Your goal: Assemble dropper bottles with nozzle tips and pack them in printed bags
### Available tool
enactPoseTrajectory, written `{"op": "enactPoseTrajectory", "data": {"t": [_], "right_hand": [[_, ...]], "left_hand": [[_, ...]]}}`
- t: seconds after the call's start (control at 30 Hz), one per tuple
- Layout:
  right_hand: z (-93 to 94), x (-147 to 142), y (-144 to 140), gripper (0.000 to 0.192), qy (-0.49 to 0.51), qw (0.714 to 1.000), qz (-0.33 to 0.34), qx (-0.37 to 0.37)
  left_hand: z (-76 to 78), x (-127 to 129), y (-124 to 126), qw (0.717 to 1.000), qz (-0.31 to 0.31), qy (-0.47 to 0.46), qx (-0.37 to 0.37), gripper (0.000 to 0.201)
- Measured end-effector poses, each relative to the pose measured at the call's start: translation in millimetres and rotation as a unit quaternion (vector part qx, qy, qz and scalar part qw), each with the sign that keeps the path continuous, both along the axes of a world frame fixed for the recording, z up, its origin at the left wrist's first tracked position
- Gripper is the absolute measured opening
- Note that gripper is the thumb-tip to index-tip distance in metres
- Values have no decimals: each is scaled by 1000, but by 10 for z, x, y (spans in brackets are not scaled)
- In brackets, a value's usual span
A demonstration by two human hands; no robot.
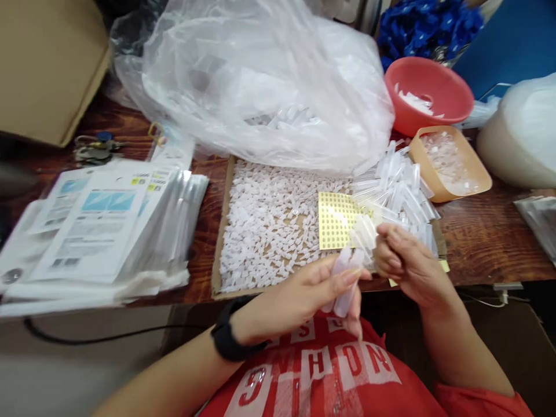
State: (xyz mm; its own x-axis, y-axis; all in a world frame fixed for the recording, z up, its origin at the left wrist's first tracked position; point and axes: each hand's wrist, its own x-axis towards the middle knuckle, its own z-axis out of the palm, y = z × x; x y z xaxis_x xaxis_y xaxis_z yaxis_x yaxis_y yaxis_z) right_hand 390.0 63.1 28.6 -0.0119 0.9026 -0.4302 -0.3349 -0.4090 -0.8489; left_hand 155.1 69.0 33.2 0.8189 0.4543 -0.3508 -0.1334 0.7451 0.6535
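Observation:
My left hand [321, 289], with a black band on its wrist, grips a few translucent plastic strips [346, 292] between thumb and fingers over the table's front edge. My right hand [402, 258] is just to the right, its fingers curled in; what they hold, if anything, I cannot make out. Clear plastic pieces [364, 233] show between the hands; whether they are held is unclear. Behind lies a yellow sticker sheet [336, 217] with rows of small round marks. It rests on a cardboard tray [225, 231] bearing many small white plastic parts [264, 231].
Beyond my right hand are a heap of clear strips [402, 182], an orange container [473, 188] and a red bowl [452, 87]. A large plastic bag [260, 75] stands behind the tray. Printed packages [104, 220] are stacked left, below keys [98, 149] and a cardboard box [47, 63].

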Motion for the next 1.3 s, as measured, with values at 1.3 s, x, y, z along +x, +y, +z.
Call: {"op": "enactPoseTrajectory", "data": {"t": [1.3], "right_hand": [[-152,-518,329,15,-529,486,534,446]], "left_hand": [[-223,-584,-28,967,215,139,9,34]]}}
